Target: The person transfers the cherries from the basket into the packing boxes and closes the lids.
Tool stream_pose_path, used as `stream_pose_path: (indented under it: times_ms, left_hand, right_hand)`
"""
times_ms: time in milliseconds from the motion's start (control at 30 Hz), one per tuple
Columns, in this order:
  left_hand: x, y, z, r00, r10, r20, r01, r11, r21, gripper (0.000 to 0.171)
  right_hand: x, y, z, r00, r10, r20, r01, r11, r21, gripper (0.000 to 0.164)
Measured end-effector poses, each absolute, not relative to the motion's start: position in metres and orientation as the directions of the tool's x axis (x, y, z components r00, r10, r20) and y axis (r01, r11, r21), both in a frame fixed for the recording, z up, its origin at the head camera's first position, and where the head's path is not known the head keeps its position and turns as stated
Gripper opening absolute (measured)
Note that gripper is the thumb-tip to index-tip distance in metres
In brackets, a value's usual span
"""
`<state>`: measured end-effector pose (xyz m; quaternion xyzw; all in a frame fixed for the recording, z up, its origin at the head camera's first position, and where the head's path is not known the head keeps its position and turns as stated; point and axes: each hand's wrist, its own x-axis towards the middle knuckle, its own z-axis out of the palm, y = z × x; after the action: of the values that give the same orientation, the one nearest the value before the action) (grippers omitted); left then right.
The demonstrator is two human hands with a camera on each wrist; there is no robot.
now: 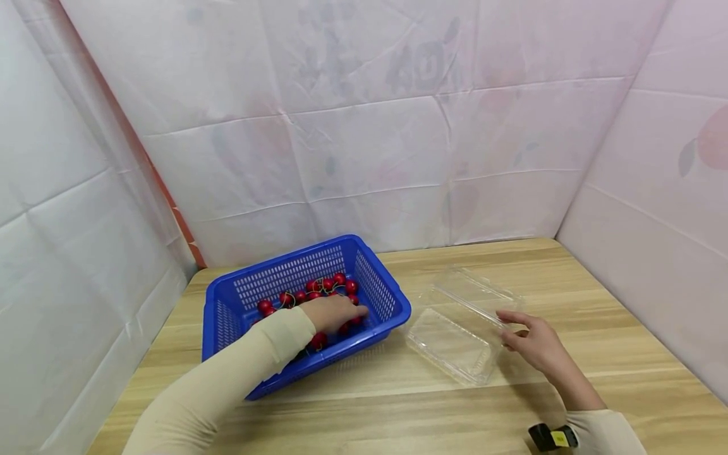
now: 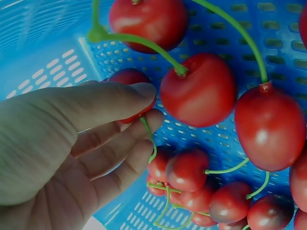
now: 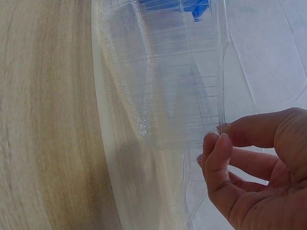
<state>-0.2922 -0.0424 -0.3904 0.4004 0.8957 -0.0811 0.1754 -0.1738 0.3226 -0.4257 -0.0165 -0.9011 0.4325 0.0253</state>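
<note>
Closest to the camera, a cream sleeve (image 1: pixel 227 373) crosses the desk's (image 1: pixel 398 411) front left part, with the other sleeve (image 1: pixel 603 431) and a black wrist device (image 1: pixel 552 437) at the front right.

Near the desk's back left corner sits a blue basket (image 1: pixel 341 351), its slotted walls set askew to the back edge. The left hand (image 1: pixel 332 313) reaches inside it. The head view shows mainly the back of that hand; the left wrist view reveals thumb and fingertips pinching one cherry (image 2: pixel 128 76), its thin green stem hanging below the thumb. The loose cherries (image 2: pixel 197 91) around it in the basket are glossy and deep red, with curved green stems; a few at the bottom of that view show dark patches.

Right of the basket, toward the desk's back edge, a clear plastic container (image 1: pixel 446 344) lies opened, its two halves joined along a slanting line. The right hand (image 1: pixel 534 344) is at its right side. The right wrist view adds the ribbed plastic and the thumb and forefinger closed together on a thin rim; I cannot tell which half that rim belongs to. Pale printed cloth (image 1: pixel 364 151) hangs behind.
</note>
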Motion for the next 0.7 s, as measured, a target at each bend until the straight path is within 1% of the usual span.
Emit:
stream_pose_path:
  times_ms: [167, 300, 467, 633, 700]
  left_hand:
    - [-0.290, -0.049, -0.386, -0.610, 0.725, -0.320, 0.764, 0.645, 0.006, 0.061]
    - [-0.290, -0.054, -0.375, -0.599, 0.752, -0.275, 0.776, 0.630, 0.033, 0.061]
    - [-0.287, -0.060, -0.353, -0.617, 0.759, -0.209, 0.765, 0.640, 0.066, 0.058]
    - [-0.285, -0.060, -0.332, -0.622, 0.776, -0.108, 0.772, 0.630, 0.084, 0.059]
    - [-0.283, -0.056, -0.325, -0.615, 0.786, -0.057, 0.781, 0.617, 0.095, 0.059]
  right_hand:
    - [-0.173, 0.322, -0.428, -0.998, 0.047, 0.029, 0.006, 0.621, -0.784, 0.044]
    - [-0.172, 0.321, -0.429, -0.999, 0.044, 0.023, 0.010, 0.624, -0.781, 0.044]
    - [-0.173, 0.321, -0.429, -0.999, 0.042, 0.023, 0.008, 0.629, -0.777, 0.045]
    - [-0.174, 0.323, -0.427, -0.999, 0.031, 0.034, -0.006, 0.646, -0.763, 0.044]
    - [-0.175, 0.323, -0.426, -0.998, 0.027, 0.050, -0.020, 0.650, -0.760, 0.043]
